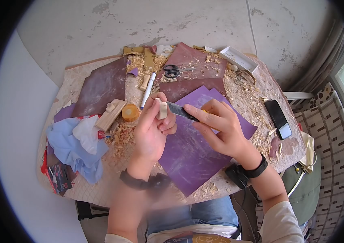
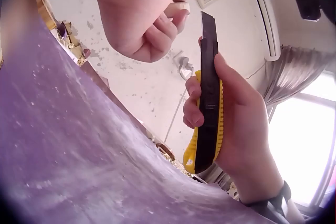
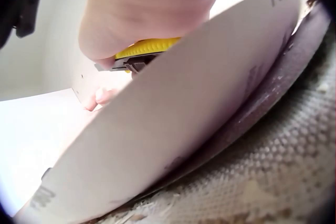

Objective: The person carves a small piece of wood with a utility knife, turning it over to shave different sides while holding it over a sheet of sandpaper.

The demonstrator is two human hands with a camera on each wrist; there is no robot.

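Observation:
In the head view, my left hand (image 1: 147, 131) pinches a small pale carved piece of wood (image 1: 162, 110) between thumb and fingers, raised over the table. My right hand (image 1: 222, 129) grips a yellow-and-black utility knife (image 2: 209, 98), with its blade (image 1: 176, 109) out and pointing at the wood. The blade tip is right by the piece's right side in the head view. Beneath both hands lie purple sandpaper sheets (image 1: 192, 162). In the right wrist view, a sheet's pale printed underside (image 3: 157, 103) lifts up and covers part of the knife.
Wood shavings (image 1: 123, 139) are strewn over the table. Scissors (image 1: 172, 72), a white marker (image 1: 148, 90) and a white tray (image 1: 240, 58) lie toward the back. On the left are a wooden block (image 1: 111, 114), a yellow round piece (image 1: 130, 112) and blue cloth (image 1: 72, 141); a phone (image 1: 278, 117) lies right.

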